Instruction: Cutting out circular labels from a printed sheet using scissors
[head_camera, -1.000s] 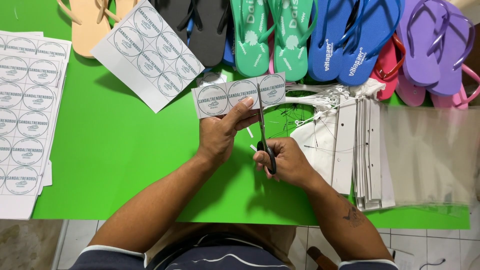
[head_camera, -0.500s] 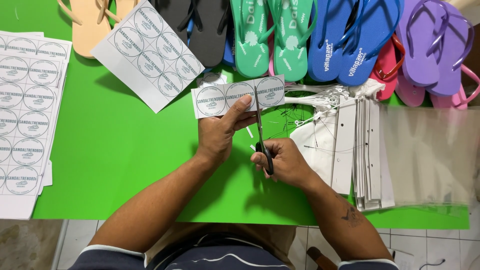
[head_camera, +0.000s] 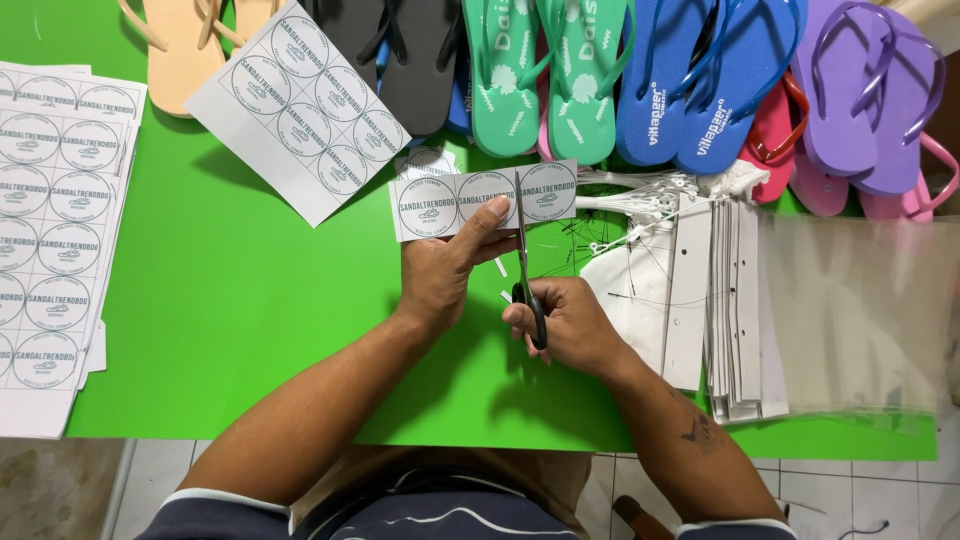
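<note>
while scissors (head_camera: 524, 262) cut, left hand (head_camera: 440, 275) pinches strip (head_camera: 470, 200).

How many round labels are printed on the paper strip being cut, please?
3 on the white paper strip: left label beside the left hand, middle under its thumb, right beyond the black-handled scissors.
</note>
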